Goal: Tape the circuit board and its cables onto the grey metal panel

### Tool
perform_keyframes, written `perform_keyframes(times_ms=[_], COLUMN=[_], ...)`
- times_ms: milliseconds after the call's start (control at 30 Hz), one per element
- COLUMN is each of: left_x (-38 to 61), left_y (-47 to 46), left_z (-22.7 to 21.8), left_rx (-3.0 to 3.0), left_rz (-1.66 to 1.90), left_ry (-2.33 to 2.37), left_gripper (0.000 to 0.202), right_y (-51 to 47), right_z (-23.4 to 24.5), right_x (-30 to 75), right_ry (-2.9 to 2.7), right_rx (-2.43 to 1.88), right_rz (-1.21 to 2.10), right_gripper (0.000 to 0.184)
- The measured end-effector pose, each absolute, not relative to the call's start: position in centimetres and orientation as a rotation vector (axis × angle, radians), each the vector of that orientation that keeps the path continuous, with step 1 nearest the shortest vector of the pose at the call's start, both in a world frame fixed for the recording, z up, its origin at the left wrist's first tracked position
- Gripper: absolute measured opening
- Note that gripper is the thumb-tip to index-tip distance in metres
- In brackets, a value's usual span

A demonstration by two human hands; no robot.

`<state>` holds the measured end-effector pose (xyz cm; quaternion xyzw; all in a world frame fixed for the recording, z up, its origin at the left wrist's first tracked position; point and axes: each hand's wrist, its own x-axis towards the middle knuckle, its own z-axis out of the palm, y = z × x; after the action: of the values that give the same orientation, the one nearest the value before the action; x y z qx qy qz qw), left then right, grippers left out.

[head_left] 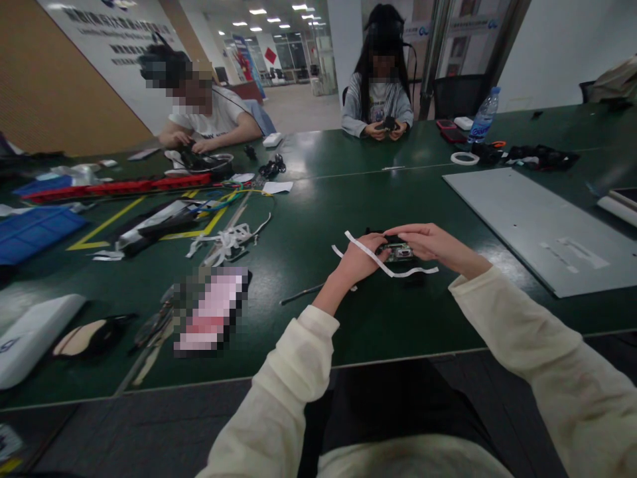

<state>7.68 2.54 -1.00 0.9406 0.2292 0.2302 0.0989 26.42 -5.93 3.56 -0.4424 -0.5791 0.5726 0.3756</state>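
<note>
With left hand point(365, 255) palm down, fingers bent at the near-left side of a small circuit board point(399, 251) fitted with a silvery connector, at the glossy dark-green table point(308, 206). With right hand point(428, 244) arched in from the opposite side, fingers long and close together over the board. Impossible to make out whether gripped by either. Crossed at the back of the left hand by a thin, kinked white strip point(381, 262). Forearms angled inward, in rumpled cream sleeves point(288, 352). Too blurred to read on the wall sign point(114, 36).
</note>
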Motion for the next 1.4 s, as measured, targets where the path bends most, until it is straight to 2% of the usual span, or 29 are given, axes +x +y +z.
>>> perform_keyframes(times_ms=[200,367,633,867,1067,1167,1300,1400], left_x=[8.0,8.0,7.9,7.8,7.9,7.7,7.3,7.3], left_y=[2.5,2.4,2.3,2.3,2.3,2.2,2.4,2.8], left_z=[-0.7,-0.5,-0.6,-0.9,-0.9,-0.8,-1.0,-1.2], left_rx=[2.811,2.779,2.786,2.777,2.748,2.715,2.711,2.714], left_rz=[0.634,0.656,0.575,0.58,0.595,0.597,0.557,0.551], left_ry=[0.718,0.705,0.657,0.672,0.68,0.621,0.589,0.543], left_gripper=[0.025,0.027,0.03,0.032,0.029,0.02,0.015,0.026], right_y=[-6.7,-8.6,-9.3,-9.5,-9.2,-9.0,-8.6,-8.3], right_z=[1.6,-0.8,-1.3,0.4,3.3,4.2,3.3,1.7], right_x=[31.2,31.1,30.6,30.7,26.9,23.4,19.1,17.4], right_ry=[-1.659,-1.894,-1.925,-1.802,-1.381,-1.348,-1.418,-1.409], right_rx=[-1.655,-1.759,-1.669,-1.616,-1.249,-1.089,-1.079,-1.157], right_rz=[0.688,0.475,0.619,0.739,0.909,0.984,0.978,0.978], right_gripper=[0.034,0.04,0.034,0.032,0.028,0.032,0.029,0.029])
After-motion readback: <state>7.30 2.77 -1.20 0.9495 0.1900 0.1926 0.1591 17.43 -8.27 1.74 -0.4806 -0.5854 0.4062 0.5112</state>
